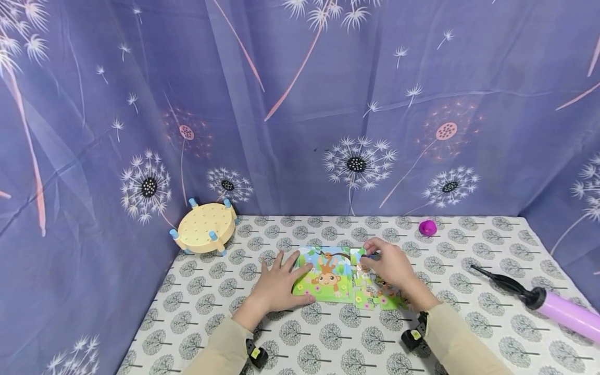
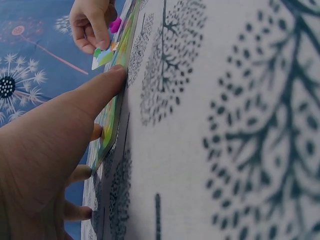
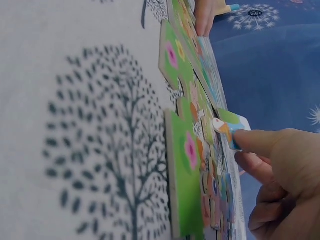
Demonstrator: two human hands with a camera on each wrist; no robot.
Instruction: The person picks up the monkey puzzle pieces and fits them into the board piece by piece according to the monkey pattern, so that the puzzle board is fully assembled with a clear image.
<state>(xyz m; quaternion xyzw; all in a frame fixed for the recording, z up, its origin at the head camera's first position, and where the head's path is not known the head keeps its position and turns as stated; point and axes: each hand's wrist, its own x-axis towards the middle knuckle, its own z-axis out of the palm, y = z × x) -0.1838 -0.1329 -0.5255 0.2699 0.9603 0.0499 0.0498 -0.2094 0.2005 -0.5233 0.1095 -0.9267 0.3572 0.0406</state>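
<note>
Right hand (image 1: 392, 264): fingers (image 3: 255, 141) pinching one puzzle piece (image 3: 232, 127), thumb against index. Piece is tilted up off the surface, at the upper right edge of the picture board. Print on it: green, white, blue, some orange.

Left hand (image 1: 283, 284): fingers spread, flat over the left part of the picture board (image 1: 328, 294), thumb along its lower edge. Board lies flat on the surface, printed with a monkey hanging from a branch over grass and flowers.

Other pieces (image 1: 364, 300) lie just right of the board, partly under the right hand; green with pink flowers on the near ones. Some sit against each other; exact joins hidden by the hand.

Beige sleeves (image 1: 217, 349), a black wrist unit (image 1: 413, 339) on each arm with a yellow label (image 1: 414, 335). Marks on the labels too small to read.

Further out: surface (image 1: 164, 333) under a white cloth with grey tree prints. Small magenta item (image 1: 427, 228) near the back, right of center. Pump (image 1: 567, 312) at right, lilac barrel, black nozzle toward the hands. Pale yellow stool (image 1: 206, 226), blue-tipped legs, back left corner. Blue-violet curtain (image 1: 290, 156) behind, dandelion print.
</note>
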